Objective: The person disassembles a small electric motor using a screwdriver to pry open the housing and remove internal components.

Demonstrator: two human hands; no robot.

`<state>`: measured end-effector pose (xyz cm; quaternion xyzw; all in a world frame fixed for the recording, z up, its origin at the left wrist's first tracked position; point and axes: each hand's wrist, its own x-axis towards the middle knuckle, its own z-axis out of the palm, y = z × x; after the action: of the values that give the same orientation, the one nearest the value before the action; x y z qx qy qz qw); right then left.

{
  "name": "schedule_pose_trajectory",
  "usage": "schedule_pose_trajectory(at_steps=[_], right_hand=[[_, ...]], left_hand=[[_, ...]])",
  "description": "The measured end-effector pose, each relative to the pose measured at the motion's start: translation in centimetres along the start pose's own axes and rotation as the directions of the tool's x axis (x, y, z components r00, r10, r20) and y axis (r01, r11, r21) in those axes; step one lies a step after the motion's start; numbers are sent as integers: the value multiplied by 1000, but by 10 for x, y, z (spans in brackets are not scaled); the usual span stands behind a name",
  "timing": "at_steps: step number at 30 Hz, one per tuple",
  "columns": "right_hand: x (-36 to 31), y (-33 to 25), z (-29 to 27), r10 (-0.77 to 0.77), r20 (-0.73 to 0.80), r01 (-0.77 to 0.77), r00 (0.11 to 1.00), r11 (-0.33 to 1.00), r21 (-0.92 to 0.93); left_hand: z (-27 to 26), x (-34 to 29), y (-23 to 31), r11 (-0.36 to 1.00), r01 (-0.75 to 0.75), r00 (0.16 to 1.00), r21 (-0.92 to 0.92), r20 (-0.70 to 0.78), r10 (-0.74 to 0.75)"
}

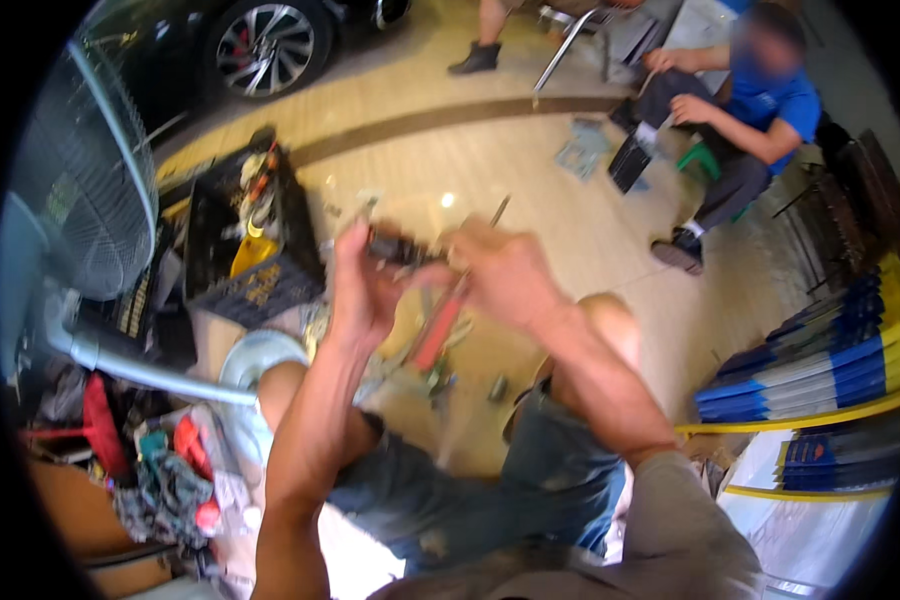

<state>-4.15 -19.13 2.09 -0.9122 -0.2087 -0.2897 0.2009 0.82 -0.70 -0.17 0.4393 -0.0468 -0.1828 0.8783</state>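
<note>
In front of my knees, my left hand point(365, 290) is closed round a small dark part point(398, 250), metallic-looking and blurred. My right hand point(510, 280) meets it from the other side, fingers curled and smeared by motion; what they pinch is hidden. A thin dark rod point(500, 210) shows just above the right knuckles. Below that hand slants a red-handled tool point(436, 332). I cannot tell whether rod and handle are one tool, or whether the right hand holds it.
A black crate point(260, 285) with tools stands left, beside a grey fan point(90, 170). Small parts, including a metal cylinder point(497, 388), lie on the floor. Blue and yellow packages point(820, 350) are stacked right. A seated person point(770, 110) works at the far right; a car wheel point(267, 50) is behind.
</note>
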Motion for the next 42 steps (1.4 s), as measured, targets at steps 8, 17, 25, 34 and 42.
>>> schedule_pose_trajectory(at_steps=[8,17,25,34,42], right_hand=[[9,-26,-19,521,99,-312,848,339,888],[6,-30,-34,509,-109,-240,854,572,784],[5,-41,-27,288,54,-220,956,585,781],[4,-38,-28,166,8,-116,986,650,751],[3,-48,-36,154,-86,-55,984,732,679]], left_hand=[[7,-12,4,990,-43,999,-134,4,44],[19,-11,-8,977,-100,995,-189,-26,97],[22,-11,-11,967,-207,975,-145,52,217],[15,-9,-3,961,-213,974,-174,34,222],[12,-9,2,927,-251,945,-280,136,297]])
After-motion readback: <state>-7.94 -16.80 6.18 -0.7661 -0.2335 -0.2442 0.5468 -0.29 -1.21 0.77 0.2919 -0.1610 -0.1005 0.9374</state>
